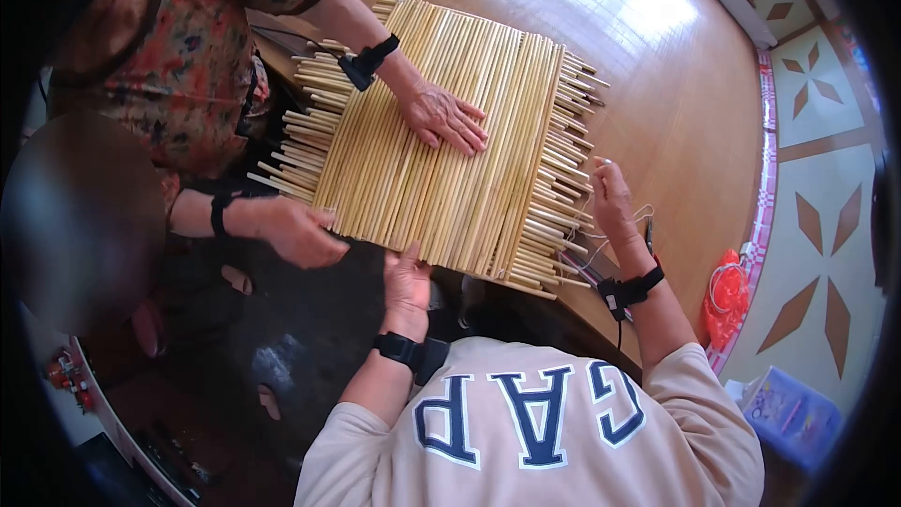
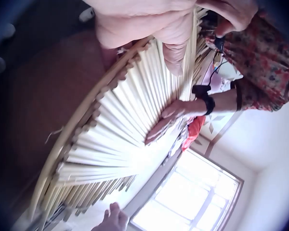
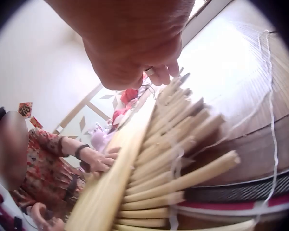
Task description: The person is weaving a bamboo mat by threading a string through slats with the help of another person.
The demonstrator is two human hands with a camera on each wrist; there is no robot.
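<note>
A square mat of pale straw-coloured stalks [image 1: 441,150] lies on the wooden table, its upper layer crossing a lower one with uneven ends jutting out at both sides. My left hand [image 1: 407,293] grips the near edge, the thumb lying over the stalks in the left wrist view. Beside the jutting ends at the right, my right hand [image 1: 612,202] is raised with curled fingers, pinching a white string [image 3: 177,163] that trails blurred past the stalk ends. Another person's hand [image 1: 446,119] rests flat on the mat; that person's other hand [image 1: 298,233] is by the left corner.
The brown tabletop [image 1: 676,122] stretches away behind the mat. Loose white string loops [image 1: 646,212] lie beyond the right stalk ends. A red plastic bag [image 1: 726,300] sits near the table's right edge, with a clear-blue plastic box [image 1: 793,418] below it. The other person stands at the left.
</note>
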